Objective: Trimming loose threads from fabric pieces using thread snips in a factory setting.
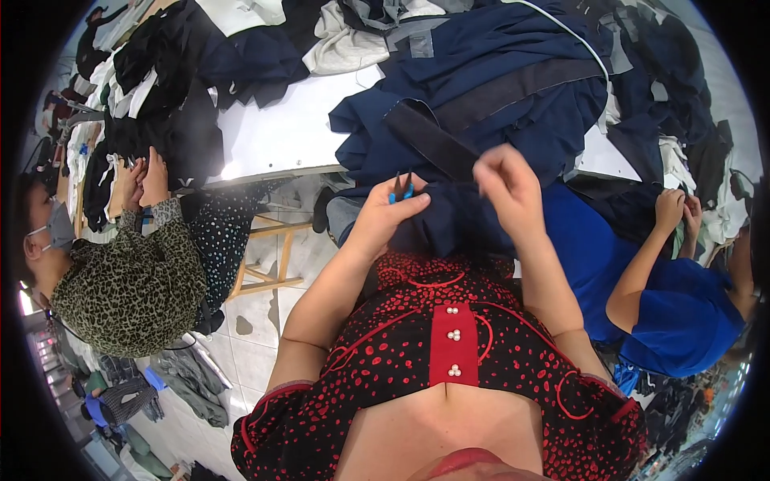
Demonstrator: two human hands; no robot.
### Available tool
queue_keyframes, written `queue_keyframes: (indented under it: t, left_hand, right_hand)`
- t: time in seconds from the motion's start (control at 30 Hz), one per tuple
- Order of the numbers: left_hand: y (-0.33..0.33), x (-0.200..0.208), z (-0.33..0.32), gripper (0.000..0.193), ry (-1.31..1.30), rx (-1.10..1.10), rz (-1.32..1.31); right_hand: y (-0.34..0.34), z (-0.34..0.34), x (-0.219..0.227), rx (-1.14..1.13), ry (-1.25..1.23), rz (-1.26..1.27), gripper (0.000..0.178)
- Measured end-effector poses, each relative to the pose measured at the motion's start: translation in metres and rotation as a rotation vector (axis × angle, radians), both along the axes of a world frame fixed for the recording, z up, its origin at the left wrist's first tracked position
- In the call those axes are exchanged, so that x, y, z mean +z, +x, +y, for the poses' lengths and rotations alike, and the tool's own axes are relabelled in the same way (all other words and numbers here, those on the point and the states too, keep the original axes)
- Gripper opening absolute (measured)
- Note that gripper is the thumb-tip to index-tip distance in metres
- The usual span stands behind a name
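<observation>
My left hand (380,216) is closed around a small pair of thread snips (402,189) with blue handles, its dark blades pointing up and away from me. To its right, my right hand (512,196) is raised over the cloth with the fingers curled in. It is slightly blurred, and whatever the fingertips may pinch cannot be made out. Under and between both hands a dark navy garment (457,218) drapes from the table's edge onto my lap. A darker band of cloth (429,138) lies folded just beyond my hands, on a large navy fabric pile (489,88).
The white table (277,128) carries black, white and grey cloth heaps. A white cord (573,34) arcs over the navy pile. On the left, a masked person in a leopard-print top (132,280) handles dark cloth; on the right, one in blue (682,313). A wooden stool (277,256) stands left.
</observation>
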State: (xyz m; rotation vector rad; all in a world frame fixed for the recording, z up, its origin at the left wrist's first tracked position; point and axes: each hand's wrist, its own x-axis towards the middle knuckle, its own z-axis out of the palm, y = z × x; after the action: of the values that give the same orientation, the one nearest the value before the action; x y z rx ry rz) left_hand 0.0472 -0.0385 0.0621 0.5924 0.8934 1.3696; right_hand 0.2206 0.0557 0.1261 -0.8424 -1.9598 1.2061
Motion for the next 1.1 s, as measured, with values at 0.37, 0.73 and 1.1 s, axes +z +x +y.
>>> queue_keyframes:
  t: [0.37, 0.73, 1.1]
  left_hand:
    - [-0.009, 0.014, -0.005, 0.013, 0.153, -0.098, 0.317]
    - [-0.015, 0.016, -0.002, 0.006, 0.01, -0.193, 0.092]
    - [-0.009, 0.033, 0.001, 0.014, -0.023, -0.292, 0.04]
  right_hand:
    - [-0.006, -0.021, -0.003, 0.207, -0.069, -0.292, 0.027]
    - [0.018, -0.006, -0.002, 0.363, -0.74, 0.131, 0.004]
    - [0.021, 0.001, 0.0, 0.216, -0.964, 0.308, 0.007]
